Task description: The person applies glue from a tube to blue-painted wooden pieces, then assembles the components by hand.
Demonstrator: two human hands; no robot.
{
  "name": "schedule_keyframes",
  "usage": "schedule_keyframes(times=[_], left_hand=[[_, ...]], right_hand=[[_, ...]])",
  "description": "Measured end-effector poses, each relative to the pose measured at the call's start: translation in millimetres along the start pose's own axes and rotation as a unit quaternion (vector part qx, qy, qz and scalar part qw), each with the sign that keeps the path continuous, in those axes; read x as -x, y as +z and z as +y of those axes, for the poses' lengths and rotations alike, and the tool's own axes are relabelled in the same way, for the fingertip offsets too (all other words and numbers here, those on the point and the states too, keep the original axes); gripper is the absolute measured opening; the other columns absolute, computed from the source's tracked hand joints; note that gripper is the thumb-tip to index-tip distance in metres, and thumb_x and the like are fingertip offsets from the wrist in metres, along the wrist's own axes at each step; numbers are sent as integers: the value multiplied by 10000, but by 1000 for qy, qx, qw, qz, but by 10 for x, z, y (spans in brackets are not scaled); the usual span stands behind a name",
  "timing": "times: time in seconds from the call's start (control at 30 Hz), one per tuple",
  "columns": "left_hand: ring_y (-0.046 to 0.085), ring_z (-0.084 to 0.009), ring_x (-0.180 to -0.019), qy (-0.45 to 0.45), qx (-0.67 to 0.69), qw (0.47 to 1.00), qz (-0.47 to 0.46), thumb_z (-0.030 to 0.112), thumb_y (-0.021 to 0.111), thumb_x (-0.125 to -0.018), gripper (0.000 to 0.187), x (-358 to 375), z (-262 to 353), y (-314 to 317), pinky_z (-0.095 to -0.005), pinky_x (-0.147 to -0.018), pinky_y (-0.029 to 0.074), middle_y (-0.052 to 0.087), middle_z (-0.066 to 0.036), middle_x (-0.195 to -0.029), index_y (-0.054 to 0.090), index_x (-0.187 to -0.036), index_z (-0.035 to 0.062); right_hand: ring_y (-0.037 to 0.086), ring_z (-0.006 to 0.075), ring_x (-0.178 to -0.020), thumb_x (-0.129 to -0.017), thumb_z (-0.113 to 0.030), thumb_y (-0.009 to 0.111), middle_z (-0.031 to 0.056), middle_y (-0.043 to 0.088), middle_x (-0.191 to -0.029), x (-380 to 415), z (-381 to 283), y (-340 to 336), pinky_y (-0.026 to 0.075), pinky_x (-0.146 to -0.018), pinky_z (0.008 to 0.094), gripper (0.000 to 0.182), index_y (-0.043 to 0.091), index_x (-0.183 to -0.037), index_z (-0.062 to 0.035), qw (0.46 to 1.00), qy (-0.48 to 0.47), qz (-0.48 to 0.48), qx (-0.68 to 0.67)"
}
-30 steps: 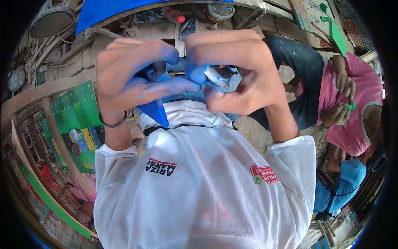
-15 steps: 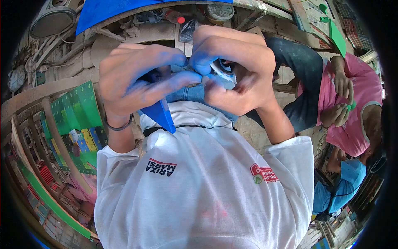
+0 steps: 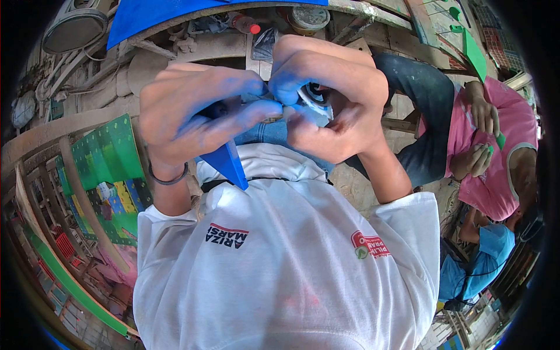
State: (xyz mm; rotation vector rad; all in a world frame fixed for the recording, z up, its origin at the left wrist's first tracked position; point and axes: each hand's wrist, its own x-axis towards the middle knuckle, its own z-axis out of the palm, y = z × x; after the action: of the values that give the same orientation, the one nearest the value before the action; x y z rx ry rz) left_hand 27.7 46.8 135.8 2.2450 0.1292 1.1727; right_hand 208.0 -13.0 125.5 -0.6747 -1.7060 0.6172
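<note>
My left hand (image 3: 201, 114), blue-stained, pinches a small grey piece (image 3: 255, 104) between thumb and fingers; its exact shape is unclear. A pointed blue piece (image 3: 226, 165) juts out below this hand, beside the wrist; its upper end is hidden. Close against the left fingertips, my right hand (image 3: 332, 87) has its thumb and index finger pressed together. Curled within the right hand is a white-edged dark round object (image 3: 317, 96), partly covered by the fingers.
A blue panel (image 3: 175, 17) lies across the top. At right, a person in pink (image 3: 496, 146) holds a small green piece (image 3: 500, 140); another wears blue (image 3: 481, 262). Green patterned panels (image 3: 108, 154) stand at left. A red-capped bottle (image 3: 245, 24) and a tub (image 3: 310, 17) sit beyond my hands.
My hands keep nearly the same position, with slight finger movement. The round object has shifted a little in my right hand. The co-worker's green piece has turned.
</note>
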Motion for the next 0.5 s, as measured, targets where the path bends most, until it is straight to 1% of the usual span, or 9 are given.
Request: schedule_keyframes(times=[0.07, 0.13, 0.2, 0.23, 0.3, 0.43, 0.5], left_hand=[[576, -149, -469, -5, 1, 1000, 2, 57, 805, -638, 258, 21, 5, -8, -241, -430, 425, 611, -88, -603, 641, -807, -50], [575, -138, -476, -35, -10, 999, 11, 71, 813, -630, 271, 37, 12, -8, -233, -434, 421, 611, -81, -608, 642, -805, -47], [569, -131, -473, -30, -8, 999, 13, 78, 817, -625, 277, 45, -14, -15, -229, -431, 414, 609, -76, -606, 644, -804, -43], [562, -123, -470, -25, -5, 1000, 16, 86, 822, -620, 283, 55, -24, -20, -225, -428, 407, 606, -70, -604, 646, -804, -39], [554, -118, -463, -20, -18, 1000, 16, 90, 825, -616, 289, 44, -12, -29, -224, -423, 400, 601, -64, -596, 647, -805, -35], [533, -109, -448, -20, -33, 999, 22, 103, 834, -606, 302, 51, -12, -25, -221, -412, 384, 586, -52, -576, 649, -806, -28], [531, -110, -446, -25, -32, 999, 26, 104, 835, -605, 301, 57, -5, -17, -222, -411, 384, 582, -50, -572, 649, -802, -28]], right_hand=[[504, 274, -581, -531, -28, 611, 110, 509, -695, 7, 16, 11, 431, -524, 320, 266, 552, -783, 33, 1000, -2, 4, 7], [508, 279, -586, -534, -33, 618, 112, 515, -706, 14, 24, 6, 436, -531, 322, 280, 553, -798, 34, 1000, -4, 7, 14], [486, 212, -600, -584, -47, 586, 124, 519, -679, 13, 31, 1, 401, -539, 277, 174, 531, -710, 60, 1000, -11, 5, 19], [486, 212, -600, -584, -47, 586, 124, 519, -679, 15, 26, -7, 401, -539, 277, 174, 531, -710, 60, 1000, -11, 5, 19], [543, 289, -625, -544, -60, 648, 125, 547, -754, 20, 4, -53, 462, -577, 319, 333, 567, -854, 34, 999, 23, -12, 28], [557, 290, -654, -550, -63, 654, 125, 558, -777, 27, 9, -69, 471, -597, 324, 336, 575, -862, 32, 999, 24, -20, 35], [529, 202, -626, -557, -3, 601, 130, 563, -727, 1, 7, -51, 424, -542, 272, 212, 578, -755, 69, 1000, -11, -13, 5]])
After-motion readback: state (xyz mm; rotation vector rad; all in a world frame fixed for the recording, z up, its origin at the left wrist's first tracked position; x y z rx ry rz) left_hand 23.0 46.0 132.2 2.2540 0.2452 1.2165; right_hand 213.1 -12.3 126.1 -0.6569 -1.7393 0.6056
